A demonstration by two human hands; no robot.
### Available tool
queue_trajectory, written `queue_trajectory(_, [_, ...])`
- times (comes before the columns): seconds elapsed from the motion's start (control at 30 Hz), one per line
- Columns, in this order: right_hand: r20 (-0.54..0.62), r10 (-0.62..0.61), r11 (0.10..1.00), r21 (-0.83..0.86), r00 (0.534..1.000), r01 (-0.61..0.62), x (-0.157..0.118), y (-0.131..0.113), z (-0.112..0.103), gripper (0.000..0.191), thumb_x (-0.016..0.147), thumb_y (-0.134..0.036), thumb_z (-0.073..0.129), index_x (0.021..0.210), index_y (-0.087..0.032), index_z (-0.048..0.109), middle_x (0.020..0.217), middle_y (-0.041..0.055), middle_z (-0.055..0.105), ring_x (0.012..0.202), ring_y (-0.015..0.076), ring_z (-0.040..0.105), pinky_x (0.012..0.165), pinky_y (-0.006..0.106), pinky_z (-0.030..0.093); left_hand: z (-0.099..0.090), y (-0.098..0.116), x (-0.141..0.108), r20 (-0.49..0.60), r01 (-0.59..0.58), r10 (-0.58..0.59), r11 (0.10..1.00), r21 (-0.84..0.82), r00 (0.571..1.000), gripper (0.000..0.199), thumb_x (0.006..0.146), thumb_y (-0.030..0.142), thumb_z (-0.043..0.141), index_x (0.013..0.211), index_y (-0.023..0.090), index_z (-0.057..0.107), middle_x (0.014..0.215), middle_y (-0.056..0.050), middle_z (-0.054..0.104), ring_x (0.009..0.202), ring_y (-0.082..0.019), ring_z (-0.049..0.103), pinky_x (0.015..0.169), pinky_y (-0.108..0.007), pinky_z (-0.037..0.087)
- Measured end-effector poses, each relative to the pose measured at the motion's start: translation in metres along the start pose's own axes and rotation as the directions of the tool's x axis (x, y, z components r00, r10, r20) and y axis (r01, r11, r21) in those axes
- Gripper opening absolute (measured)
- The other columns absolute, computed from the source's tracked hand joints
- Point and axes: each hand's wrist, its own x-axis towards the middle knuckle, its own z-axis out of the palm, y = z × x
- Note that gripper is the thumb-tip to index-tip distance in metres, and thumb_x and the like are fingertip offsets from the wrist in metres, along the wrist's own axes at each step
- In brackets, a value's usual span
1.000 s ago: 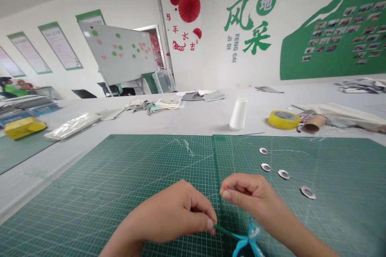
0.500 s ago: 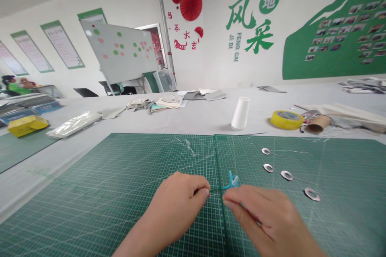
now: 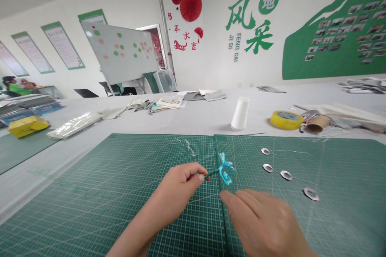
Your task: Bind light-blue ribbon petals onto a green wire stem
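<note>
A person's left hand (image 3: pixel 182 188) pinches the green stem (image 3: pixel 212 173) of a blue flower-shaped ornament (image 3: pixel 226 168), holding it above green cutting mats (image 3: pixel 126 192) near their seam. The right hand (image 3: pixel 262 217) is just beside it, fingers curled together; from here I cannot tell whether they grip anything. Four pale rings (image 3: pixel 286 175) lie rightward; a white cone (image 3: pixel 240 113) stands beyond the mats.

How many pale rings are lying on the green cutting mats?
4, all on the right mat: the farthest ring; a second ring just nearer; a third ring, right of the second; a fourth ring, nearest and farthest right. The right hand may hide others.
</note>
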Motion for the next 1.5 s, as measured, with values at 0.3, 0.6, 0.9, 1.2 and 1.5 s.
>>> queue_trajectory(0.3, [0.122,0.042,0.999,0.019,0.992,-0.045,-0.002,0.002,0.004,0.032,0.09,-0.004,0.039,0.077,-0.015,0.067,0.054,0.0017,0.059,0.046,0.0172,0.053,0.046,0.032,0.032,0.0,0.009,-0.001,0.201,0.118,-0.026,0.879,-0.461,0.979,0.009,0.084,0.024,0.054,0.083,0.015,0.055,0.072,0.004,0.053,0.048,-0.005,0.028,0.045,-0.021,0.018])
queue_trajectory(0.6, [0.071,0.083,0.992,0.086,0.994,-0.089,-0.002,0.003,0.006,0.034,0.087,-0.002,0.041,0.062,-0.019,0.056,0.051,-0.0003,0.053,0.043,0.0143,0.044,0.046,0.03,0.027,0.002,0.017,-0.006,0.176,0.113,-0.037,0.889,-0.444,0.984,0.015,0.081,0.024,0.06,0.071,0.017,0.053,0.054,0.009,0.034,0.048,-0.007,0.02,0.046,-0.022,0.016])
queue_trajectory(0.9, [-0.13,0.281,0.956,-0.044,0.951,-0.289,0.002,0.015,0.005,0.005,0.086,-0.024,0.063,0.088,-0.02,0.06,0.086,0.0085,0.059,0.082,0.0285,0.053,0.072,0.045,0.039,0.007,0.013,0.001,-0.042,0.062,-0.081,0.938,-0.341,0.996,0.016,0.082,0.029,0.056,0.071,0.018,0.053,0.054,0.009,0.031,0.048,-0.008,0.021,0.049,-0.024,0.019])
queue_trajectory(1.2, [-0.251,0.246,0.965,-0.023,0.936,-0.26,-0.001,0.01,-0.004,0.016,0.084,-0.018,0.066,0.098,-0.024,0.059,0.095,0.0076,0.059,0.092,0.0309,0.052,0.083,0.051,0.036,0.019,0.009,0.001,-0.121,-0.034,0.021,0.994,-0.106,0.992,0.019,0.083,0.026,0.052,0.066,0.019,0.051,0.06,0.005,0.041,0.06,-0.013,0.036,0.059,-0.027,0.028])
queue_trajectory(1.5, [-0.213,0.442,0.889,0.232,0.871,-0.395,0.006,0.019,-0.01,0.016,0.089,-0.014,0.058,0.098,-0.026,0.064,0.087,0.0037,0.062,0.085,0.0246,0.055,0.078,0.044,0.039,0.02,0.01,0.001,-0.096,-0.014,0.008,0.998,-0.062,0.995,0.019,0.083,0.025,0.053,0.066,0.019,0.052,0.061,0.004,0.042,0.061,-0.013,0.038,0.06,-0.027,0.029])
